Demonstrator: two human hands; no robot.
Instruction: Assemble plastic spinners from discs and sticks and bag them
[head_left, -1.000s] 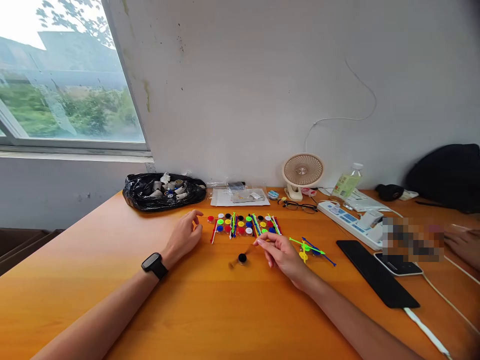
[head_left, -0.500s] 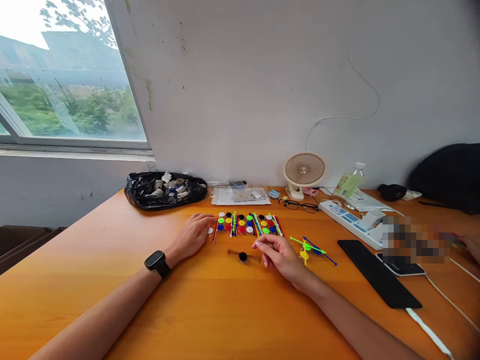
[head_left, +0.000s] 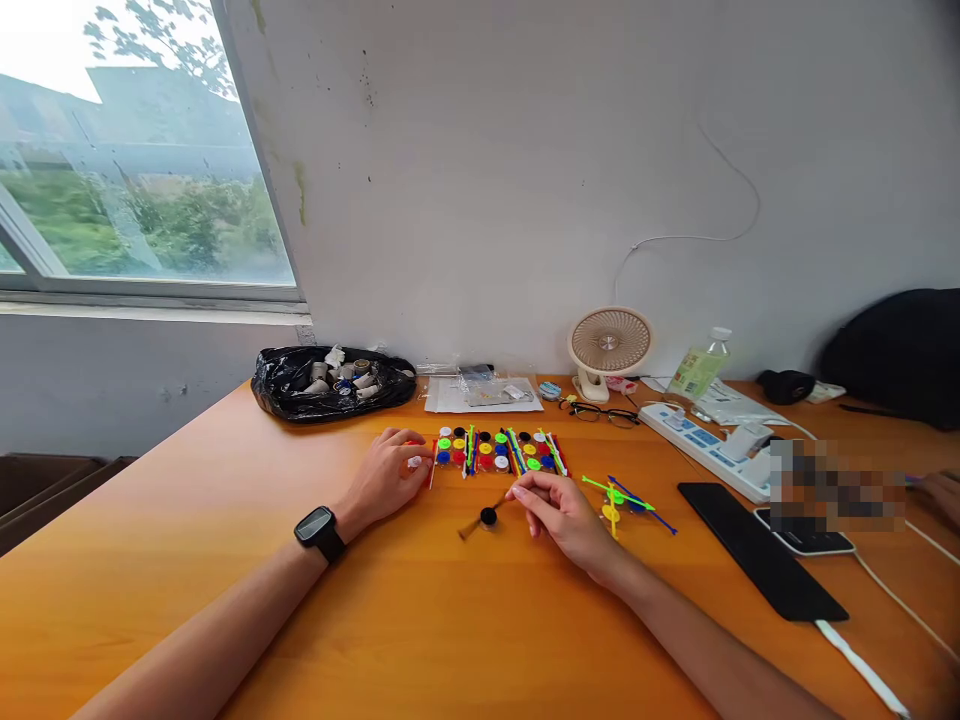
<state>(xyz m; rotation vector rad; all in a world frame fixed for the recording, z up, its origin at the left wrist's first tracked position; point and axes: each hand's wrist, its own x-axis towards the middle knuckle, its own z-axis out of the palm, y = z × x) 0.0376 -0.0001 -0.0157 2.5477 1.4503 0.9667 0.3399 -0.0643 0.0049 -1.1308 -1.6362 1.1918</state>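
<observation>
My left hand (head_left: 387, 474) rests on the table with its fingers stretched out. Its fingertips are beside a white disc (head_left: 414, 462) and the left end of the rows of coloured discs (head_left: 486, 451) and thin sticks (head_left: 514, 452). A small black-topped spinner (head_left: 488, 517) stands in front of the rows, its stick-like crossbar blurred by motion. My right hand (head_left: 559, 510) is just right of it, fingers loosely bent and apart; the index fingertip is near one end of the bar. Contact there is unclear. Further right lie spinners with yellow, green and blue bars (head_left: 616, 499).
At the back are a black plastic bag (head_left: 289, 402), a fan (head_left: 610, 342), glasses (head_left: 600, 413) and a tilted bottle (head_left: 701, 367). A power strip (head_left: 697, 440) and black slab (head_left: 757, 550) lie right. Another person's hand (head_left: 943, 497) shows at the right edge.
The spinner's blurred bar has turned from nearly level to a slant. My hands have barely moved. The other person's hand at the right edge has shifted slightly.
</observation>
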